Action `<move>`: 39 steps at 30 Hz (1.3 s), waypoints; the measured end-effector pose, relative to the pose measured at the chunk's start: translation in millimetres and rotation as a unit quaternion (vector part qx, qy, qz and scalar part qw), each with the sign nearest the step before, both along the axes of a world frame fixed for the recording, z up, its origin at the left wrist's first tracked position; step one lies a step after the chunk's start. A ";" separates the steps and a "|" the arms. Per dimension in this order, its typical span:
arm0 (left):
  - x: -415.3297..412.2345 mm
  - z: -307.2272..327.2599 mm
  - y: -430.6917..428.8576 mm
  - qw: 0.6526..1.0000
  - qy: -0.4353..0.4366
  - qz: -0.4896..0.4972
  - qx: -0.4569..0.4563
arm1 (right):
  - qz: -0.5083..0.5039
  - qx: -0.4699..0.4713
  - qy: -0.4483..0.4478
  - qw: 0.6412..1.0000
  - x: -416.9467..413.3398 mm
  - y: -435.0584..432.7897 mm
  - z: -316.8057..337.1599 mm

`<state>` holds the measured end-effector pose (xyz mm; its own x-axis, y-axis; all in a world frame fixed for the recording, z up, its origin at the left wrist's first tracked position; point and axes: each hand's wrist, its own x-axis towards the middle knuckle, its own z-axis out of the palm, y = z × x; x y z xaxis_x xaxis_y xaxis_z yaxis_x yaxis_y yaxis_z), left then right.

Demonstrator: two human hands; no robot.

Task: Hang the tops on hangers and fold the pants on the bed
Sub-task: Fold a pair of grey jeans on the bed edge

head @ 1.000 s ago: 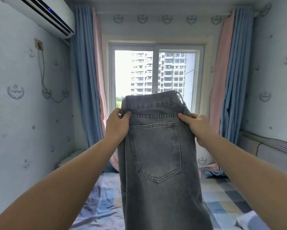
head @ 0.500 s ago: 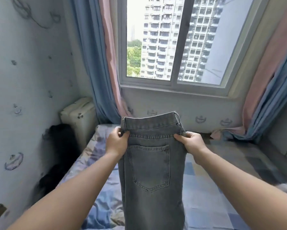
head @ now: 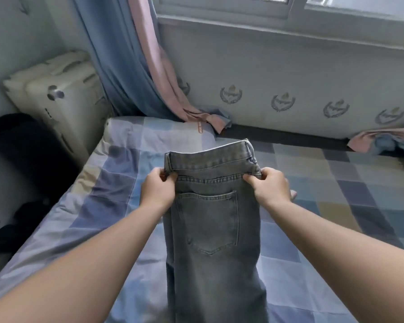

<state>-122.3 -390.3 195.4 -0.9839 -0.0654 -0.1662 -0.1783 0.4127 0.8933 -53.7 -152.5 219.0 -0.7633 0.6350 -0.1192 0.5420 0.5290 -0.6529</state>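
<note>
Both hands (head: 157, 191) grip jeans (head: 211, 220); legs cut off below.

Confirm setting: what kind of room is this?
Likely a bedroom: a bed under a checked blue sheet, curtains hanging beside a window sill, grey jeans held over the bed.

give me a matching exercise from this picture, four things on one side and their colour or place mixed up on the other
Things
1. jeans
2. suitcase
3. bed sheet
4. curtain

Descriptions
A. cream, by the wall left of the bed
B. blue and pink, hanging by the window
C. grey, pinched at the waist by the left hand and right hand
D. blue checks, spread flat

Pairs: 1-C, 2-A, 3-D, 4-B
</note>
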 end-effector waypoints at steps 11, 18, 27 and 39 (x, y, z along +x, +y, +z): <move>-18.9 -202.0 -0.5 0.987 -0.052 -0.087 -0.124 | 0.044 -0.133 0.000 0.990 -42.3 -16.2 -211.5; 66.9 -231.9 -10.7 0.939 -0.030 -0.203 -0.276 | 0.170 -0.046 -0.107 0.979 42.4 -41.4 -252.9; 173.9 -203.9 -0.2 0.881 -0.021 -0.283 -0.378 | 0.271 0.060 -0.212 0.937 150.8 -32.5 -212.0; 413.3 -174.2 -3.2 0.886 -0.143 -0.246 -0.367 | 0.369 0.088 -0.238 0.894 340.0 -33.5 -169.8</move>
<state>291.0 -393.5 21.3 -0.8479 0.1653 -0.5037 0.0080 0.9540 0.2996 286.4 -186.0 49.1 -0.8721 0.0204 -0.4889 0.1969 0.9293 -0.3125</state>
